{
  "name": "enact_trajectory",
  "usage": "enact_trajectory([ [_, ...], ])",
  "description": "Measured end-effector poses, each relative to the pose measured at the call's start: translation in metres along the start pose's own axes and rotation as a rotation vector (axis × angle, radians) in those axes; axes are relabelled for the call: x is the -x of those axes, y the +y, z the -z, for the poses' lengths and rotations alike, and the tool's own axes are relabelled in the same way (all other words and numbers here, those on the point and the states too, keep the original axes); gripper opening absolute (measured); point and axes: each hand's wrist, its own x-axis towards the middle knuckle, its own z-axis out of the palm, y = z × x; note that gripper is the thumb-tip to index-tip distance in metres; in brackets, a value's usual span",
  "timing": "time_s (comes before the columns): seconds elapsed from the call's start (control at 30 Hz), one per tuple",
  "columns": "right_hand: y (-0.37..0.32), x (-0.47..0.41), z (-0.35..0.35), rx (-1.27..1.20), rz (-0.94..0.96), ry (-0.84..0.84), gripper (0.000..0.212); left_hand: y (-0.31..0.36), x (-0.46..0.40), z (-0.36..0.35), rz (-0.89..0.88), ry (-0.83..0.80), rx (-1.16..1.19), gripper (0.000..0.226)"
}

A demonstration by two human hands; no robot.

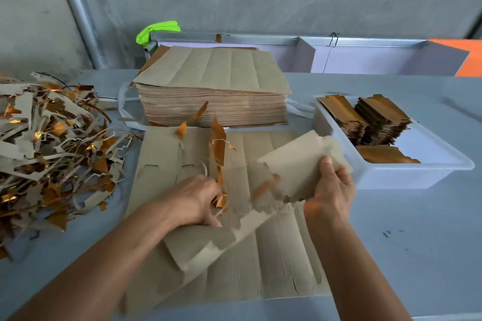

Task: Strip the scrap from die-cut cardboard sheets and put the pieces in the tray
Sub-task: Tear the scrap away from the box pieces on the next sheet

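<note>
A grey die-cut cardboard sheet (276, 255) lies flat on the table before me, cut into long strips. My right hand (331, 190) grips a bundle of grey cut pieces (294, 161), lifted and tilted just left of the white tray (417, 177). My left hand (198, 200) pinches thin gold-backed scrap strips (217, 148) that stick up from the sheet. The tray holds stacks of gold-faced pieces (378, 122).
A thick stack of uncut sheets (214, 96) stands behind the working sheet. A large heap of grey and gold scrap (49, 143) covers the table's left side. A grey wall, a metal rail and a green rag (156, 30) are at the back.
</note>
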Motion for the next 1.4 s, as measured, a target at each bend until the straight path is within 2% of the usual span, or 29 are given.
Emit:
enact_trajectory([
  [0.1,-0.010,-0.013,0.003,0.044,-0.024,0.082,0.020,-0.002,-0.001,-0.001,0.013,0.006,-0.051,0.035],
  [0.2,-0.017,-0.026,0.010,0.144,0.054,0.159,0.019,0.000,-0.001,-0.003,0.013,-0.001,-0.084,0.028],
  [0.37,-0.010,-0.038,0.020,0.434,0.215,0.100,0.014,-0.002,0.002,0.000,0.019,-0.007,-0.100,0.035],
  [0.43,-0.013,-0.046,0.028,0.403,0.242,0.203,0.017,-0.004,0.001,-0.004,-0.004,0.001,-0.133,0.038],
  [0.53,-0.036,-0.053,0.035,0.194,0.054,0.247,0.036,-0.012,0.005,-0.005,0.026,0.016,-0.037,0.046],
  [0.57,-0.045,-0.054,0.037,0.146,0.046,0.256,0.038,-0.017,0.006,-0.006,0.012,0.008,-0.016,0.047],
  [0.63,-0.060,-0.047,0.036,0.138,0.211,0.305,0.026,-0.023,0.007,-0.010,0.001,-0.010,-0.019,0.046],
  [0.7,-0.063,-0.036,0.027,0.250,0.372,0.224,0.011,-0.021,0.006,-0.012,0.035,0.050,0.074,0.032],
  [0.77,-0.049,-0.025,0.014,0.393,0.394,-0.009,0.007,-0.014,0.003,-0.008,0.047,0.180,0.359,0.017],
  [0.8,-0.041,-0.019,0.006,0.450,0.398,-0.121,0.008,-0.011,0.003,-0.004,0.036,0.246,0.528,0.022],
  [0.87,-0.023,-0.006,-0.011,0.547,0.428,-0.292,0.014,-0.004,0.004,0.006,0.025,0.307,0.769,0.059],
  [0.9,-0.015,0.002,-0.020,0.574,0.447,-0.357,0.018,0.000,0.005,0.008,0.034,0.306,0.794,0.077],
  [0.93,-0.008,0.011,-0.029,0.577,0.460,-0.411,0.021,0.004,0.004,0.008,0.042,0.302,0.778,0.085],
  [0.97,-0.001,0.019,-0.035,0.555,0.449,-0.447,0.020,0.009,0.003,0.006,0.039,0.300,0.768,0.082],
  [1.03,0.011,0.033,-0.045,0.477,0.357,-0.493,0.010,0.017,-0.001,-0.001,0.022,0.320,0.817,0.061],
  [1.07,0.017,0.038,-0.048,0.454,0.309,-0.512,0.014,0.018,-0.004,-0.004,0.032,0.334,0.836,0.049],
  [1.13,0.028,0.040,-0.046,0.464,0.271,-0.595,0.044,0.020,-0.005,-0.010,0.085,0.320,0.786,0.040],
  [1.2,0.032,0.034,-0.040,0.517,0.311,-0.671,0.077,0.019,-0.003,-0.015,0.111,0.274,0.709,0.041],
  [1.27,0.029,0.028,-0.037,0.596,0.354,-0.659,0.088,0.015,0.002,-0.019,0.123,0.257,0.735,0.042],
  [1.3,0.025,0.023,-0.036,0.639,0.370,-0.624,0.082,0.014,0.000,-0.020,0.118,0.278,0.733,0.042],
  [1.4,0.018,0.013,-0.033,0.864,0.468,-0.450,0.039,0.013,0.002,-0.025,0.027,0.470,0.561,0.029],
])
